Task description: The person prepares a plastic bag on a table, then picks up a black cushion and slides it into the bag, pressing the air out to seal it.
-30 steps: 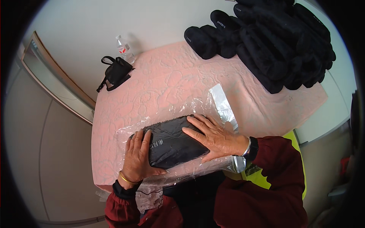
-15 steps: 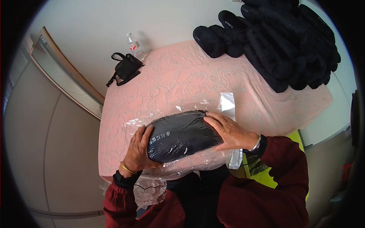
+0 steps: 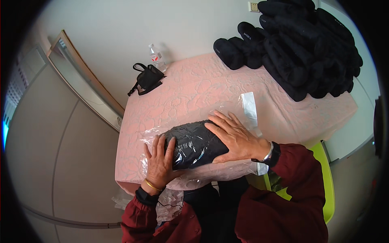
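A black cushion (image 3: pixel 194 148) lies inside a clear plastic bag (image 3: pixel 206 172) at the near part of the table. My left hand (image 3: pixel 159 164) grips the cushion's left end, its fingers up over the edge and the thumb side low. On the right end my right hand (image 3: pixel 235 138) holds on, fingers spread across the top and thumb along the near side. The cushion is squeezed between both palms. A white strip (image 3: pixel 249 106) of the bag sticks out beyond my right hand.
A pink patterned cloth (image 3: pixel 178 99) covers the table. Black cushions (image 3: pixel 300 52) are heaped at the far right. A small black bag (image 3: pixel 148 79) and a plastic bottle (image 3: pixel 156 56) stand by the wall. A yellow-green tub (image 3: pixel 327 182) sits right of the table; crumpled plastic (image 3: pixel 170 204) lies below.
My right hand has shifted left and farther over the cushion, its fingers now more spread. My left fingers reach farther over the left end. The whole view has shifted slightly.
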### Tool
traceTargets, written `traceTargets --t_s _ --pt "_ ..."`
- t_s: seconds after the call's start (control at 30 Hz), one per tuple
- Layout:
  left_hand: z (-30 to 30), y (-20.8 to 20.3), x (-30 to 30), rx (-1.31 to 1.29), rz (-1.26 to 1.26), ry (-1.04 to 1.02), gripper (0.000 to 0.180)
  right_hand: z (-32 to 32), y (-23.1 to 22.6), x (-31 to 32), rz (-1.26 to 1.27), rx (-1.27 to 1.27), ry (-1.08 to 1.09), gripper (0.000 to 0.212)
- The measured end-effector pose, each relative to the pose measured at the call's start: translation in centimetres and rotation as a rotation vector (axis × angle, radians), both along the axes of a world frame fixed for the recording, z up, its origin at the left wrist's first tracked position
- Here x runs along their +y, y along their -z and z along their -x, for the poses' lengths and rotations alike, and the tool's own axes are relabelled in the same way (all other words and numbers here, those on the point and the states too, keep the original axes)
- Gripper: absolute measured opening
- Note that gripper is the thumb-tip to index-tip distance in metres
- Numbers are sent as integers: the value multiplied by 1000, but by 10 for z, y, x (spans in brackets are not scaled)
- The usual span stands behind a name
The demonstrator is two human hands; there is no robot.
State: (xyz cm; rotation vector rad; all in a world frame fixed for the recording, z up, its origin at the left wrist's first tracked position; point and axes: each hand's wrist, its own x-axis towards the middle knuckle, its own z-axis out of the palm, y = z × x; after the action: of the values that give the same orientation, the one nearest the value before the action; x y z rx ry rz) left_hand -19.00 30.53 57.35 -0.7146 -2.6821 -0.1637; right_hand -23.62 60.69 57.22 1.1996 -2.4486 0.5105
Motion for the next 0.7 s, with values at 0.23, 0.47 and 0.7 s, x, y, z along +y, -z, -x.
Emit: traceTargets --t_s 0.23,0.47,0.7 --pt "7 4 76 7 -53 237 126 23 25 -31 -87 -102 -50 109" --pt "40 14 30 -45 16 93 129 30 18 -2 -143 -176 -33 117" --pt "58 19 -34 -193 -142 37 137 40 21 2 -118 -269 -69 124"
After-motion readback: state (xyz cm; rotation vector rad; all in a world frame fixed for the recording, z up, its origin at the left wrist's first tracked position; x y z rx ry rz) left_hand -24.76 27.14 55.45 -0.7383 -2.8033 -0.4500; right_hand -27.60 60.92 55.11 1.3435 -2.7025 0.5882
